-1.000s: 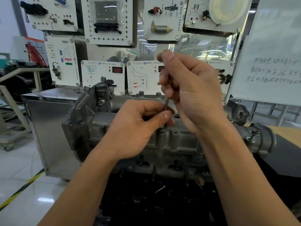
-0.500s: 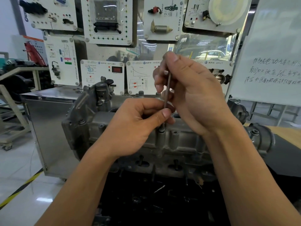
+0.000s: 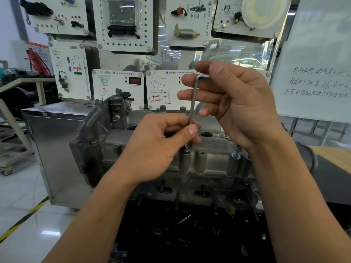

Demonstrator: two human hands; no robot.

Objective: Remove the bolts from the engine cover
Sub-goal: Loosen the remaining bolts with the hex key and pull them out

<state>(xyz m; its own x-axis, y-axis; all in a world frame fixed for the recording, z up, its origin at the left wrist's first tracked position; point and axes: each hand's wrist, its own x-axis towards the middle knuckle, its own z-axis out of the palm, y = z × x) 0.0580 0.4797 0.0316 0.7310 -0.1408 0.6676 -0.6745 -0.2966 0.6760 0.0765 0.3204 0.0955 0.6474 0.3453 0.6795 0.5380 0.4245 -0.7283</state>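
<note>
Head view: downward look onto engine cover [image 3: 209, 164].
Engine cover: grey cast metal, mid-frame.
Bolt [image 3: 186, 150]: in a boss at front edge of engine cover.
Hex key [image 3: 192, 103]: upright above engine cover, tip in bolt.
Left hand [image 3: 157, 149]: curled, pinching lower shaft of hex key just above bolt.
Right hand [image 3: 237, 103]: above engine cover, thumb and forefinger pinching bent top of hex key, other fingers extended.
Second bolt [image 3: 237, 151]: right of bolt, raised partway out of engine cover.
Whiteboard [image 3: 313, 59]: behind engine cover, right side.

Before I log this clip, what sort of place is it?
Probably an automotive training workshop: a bare engine cover is being worked on, white demonstration panels with sensors and diagrams hang behind it, and a handwritten whiteboard stands at right.
</note>
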